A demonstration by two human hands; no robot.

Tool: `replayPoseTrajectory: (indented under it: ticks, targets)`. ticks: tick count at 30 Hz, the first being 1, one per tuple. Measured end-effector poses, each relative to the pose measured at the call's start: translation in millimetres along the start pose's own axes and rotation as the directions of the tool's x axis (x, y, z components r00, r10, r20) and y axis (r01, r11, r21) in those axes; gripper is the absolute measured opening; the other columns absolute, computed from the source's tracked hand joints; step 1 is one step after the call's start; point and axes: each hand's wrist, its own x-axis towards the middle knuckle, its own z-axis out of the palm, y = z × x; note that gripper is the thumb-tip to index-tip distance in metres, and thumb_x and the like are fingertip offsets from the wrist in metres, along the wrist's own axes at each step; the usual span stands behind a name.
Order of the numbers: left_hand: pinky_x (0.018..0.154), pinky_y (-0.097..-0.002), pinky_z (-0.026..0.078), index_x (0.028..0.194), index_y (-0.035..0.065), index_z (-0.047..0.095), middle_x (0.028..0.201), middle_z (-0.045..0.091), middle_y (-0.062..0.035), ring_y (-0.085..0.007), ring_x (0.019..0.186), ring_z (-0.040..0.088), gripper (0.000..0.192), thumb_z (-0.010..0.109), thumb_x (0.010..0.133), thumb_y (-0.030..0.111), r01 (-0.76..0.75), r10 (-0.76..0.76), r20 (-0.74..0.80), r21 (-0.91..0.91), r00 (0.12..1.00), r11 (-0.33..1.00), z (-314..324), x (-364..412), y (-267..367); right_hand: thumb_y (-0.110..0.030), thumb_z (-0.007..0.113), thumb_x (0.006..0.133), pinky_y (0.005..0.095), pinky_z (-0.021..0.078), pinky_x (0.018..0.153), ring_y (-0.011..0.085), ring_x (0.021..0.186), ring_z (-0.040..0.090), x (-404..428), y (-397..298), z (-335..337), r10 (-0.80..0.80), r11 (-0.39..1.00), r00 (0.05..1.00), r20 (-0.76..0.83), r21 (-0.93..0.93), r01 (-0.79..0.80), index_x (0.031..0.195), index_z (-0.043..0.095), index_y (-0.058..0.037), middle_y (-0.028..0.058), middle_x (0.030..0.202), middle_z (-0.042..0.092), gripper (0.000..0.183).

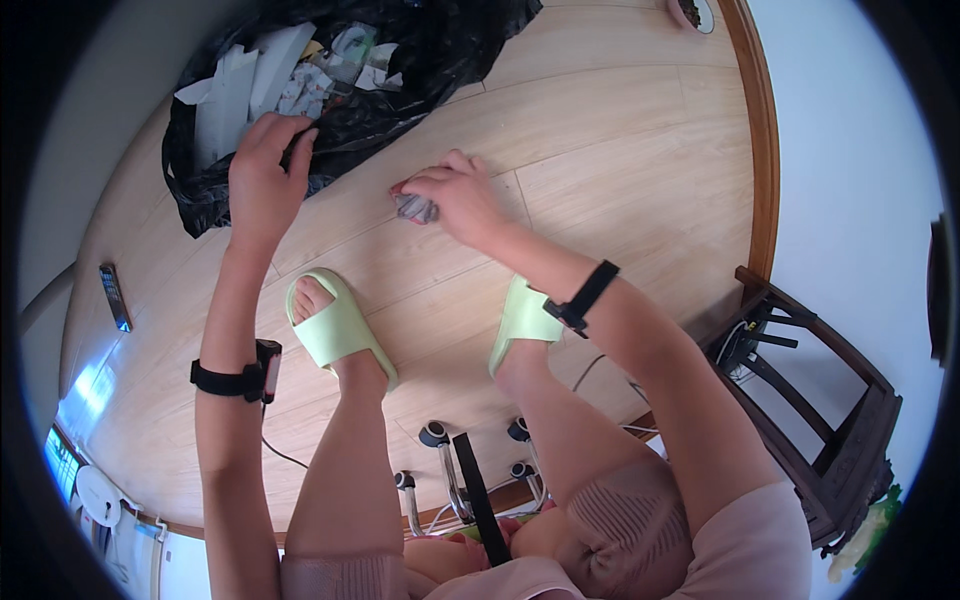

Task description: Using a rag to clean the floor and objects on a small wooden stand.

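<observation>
A black plastic bag (397,112) lies wide open on the floor at the upper left. Inside it are white foam-like pieces (226,101), torn printed paper (306,91) and a clear plastic piece (351,46). My left hand (266,176) is at the bag's near rim, thumb and fingers pinching the black plastic. To the right of the bag, just above the floor or touching it, my right hand (461,196) grips a crumpled grey and reddish wad (415,206). Whether the wad is cloth or paper is unclear; my fingers hide part of it.
My feet wear light green slippers (337,334) on the wood-look floor (615,150). A remote control or phone (115,297) lies at left. At right stands a dark wooden stool (847,450) with cables. Chair casters (433,433) are below me; a pinkish bowl (691,15) sits far right.
</observation>
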Motion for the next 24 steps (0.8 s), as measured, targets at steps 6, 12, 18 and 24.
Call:
replayPoseTrajectory:
  ticks: [6, 12, 18, 24]
  targets:
    - [0.076, -0.033, 0.051, 0.1, -0.0018, 0.068, 0.09, 0.065, -0.0154, -0.0326, 0.082, 0.065, 0.011, 0.07, 0.089, 0.001, 0.007, -0.007, 0.007, 0.035, 1.0, 0.999, -13.5, 0.4, 1.1, -0.013, 0.067, 0.084, 0.045, 0.0457, 0.09, 0.0303, 0.101, 0.061, 16.8, 79.1, -70.0, 0.239, 0.967, 0.913, -0.33, -0.005, -0.255, 0.113, 0.076, -0.0249, 0.0019, 0.108, 0.075, 0.032]
    - [0.073, -0.0312, 0.051, 0.1, -0.0023, 0.068, 0.089, 0.065, -0.0148, -0.0302, 0.078, 0.064, 0.012, 0.07, 0.089, 0.002, 0.015, -0.014, -0.035, 0.012, 0.999, 1.0, -4.2, 9.6, -1.1, 0.002, 0.061, 0.081, 0.0434, 0.0443, 0.094, 0.0309, 0.107, 0.058, 16.2, 138.1, -62.6, 0.337, 0.916, 0.866, -0.369, -0.084, -0.392, 0.126, 0.07, -0.0304, 0.0008, 0.116, 0.071, 0.057]
    - [0.069, -0.0349, 0.051, 0.098, 0.0005, 0.069, 0.09, 0.066, -0.0138, -0.0339, 0.077, 0.063, 0.011, 0.07, 0.088, 0.002, 0.105, -0.106, -0.047, -0.012, 0.993, 0.994, -12.2, 4.6, -6.1, 0.007, 0.059, 0.073, 0.041, 0.037, 0.098, 0.0226, 0.109, 0.054, -27.6, 27.7, -13.6, 0.054, 0.998, 0.998, -0.035, 0.045, -0.052, 0.117, 0.073, -0.0269, -0.0072, 0.122, 0.07, 0.058]
    - [0.071, -0.0329, 0.051, 0.1, -0.0005, 0.069, 0.089, 0.065, -0.0139, -0.0308, 0.078, 0.064, 0.012, 0.069, 0.088, 0.001, 0.038, -0.038, -0.002, 0.018, 0.999, 0.999, -19.1, 3.4, -9.4, -0.011, 0.063, 0.083, 0.0392, 0.0333, 0.1, 0.0184, 0.113, 0.052, 43.9, -35.8, -2.1, -0.23, 0.96, 0.973, -0.011, 0.16, 0.228, 0.104, 0.076, -0.0307, -0.0119, 0.119, 0.067, 0.032]
